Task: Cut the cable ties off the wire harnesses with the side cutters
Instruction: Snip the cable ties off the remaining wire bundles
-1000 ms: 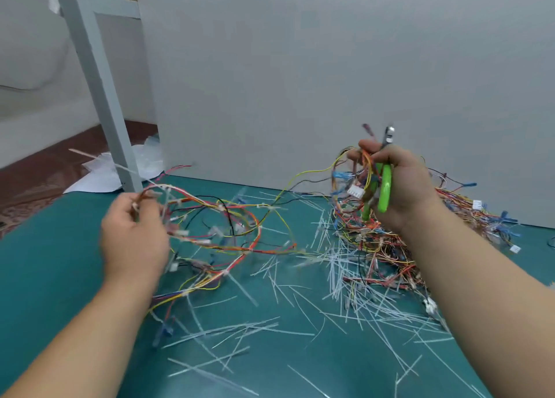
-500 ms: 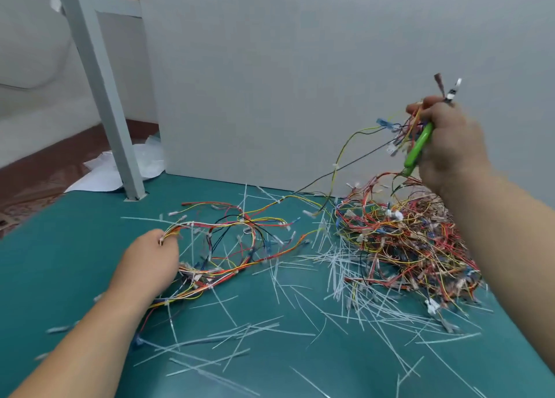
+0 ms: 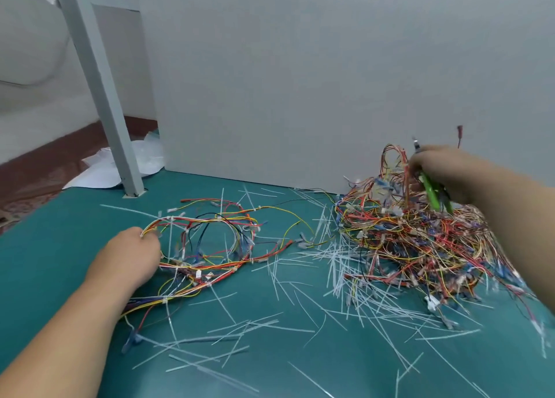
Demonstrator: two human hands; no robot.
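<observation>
A looped wire harness (image 3: 216,241) of red, yellow, black and blue wires with white cable ties lies on the teal table (image 3: 45,262) at centre left. My left hand (image 3: 129,256) rests on the table and pinches the harness at its left end. A big tangled pile of harnesses (image 3: 420,244) lies at the right. Above its far edge my right hand (image 3: 444,172) grips the green-handled side cutters (image 3: 432,193), together with a few wires that loop up from the pile. The cutter jaws are mostly hidden by the fingers.
Several cut white cable-tie strips (image 3: 300,277) litter the table between and in front of the harnesses. A grey panel (image 3: 300,82) stands along the back edge. A grey post (image 3: 99,88) rises at the back left, with white sheets (image 3: 105,169) on the floor behind it.
My right hand with the cutters and wires has come down from its raised position to the top of the right pile. My left hand has stayed on the table, holding the harness.
</observation>
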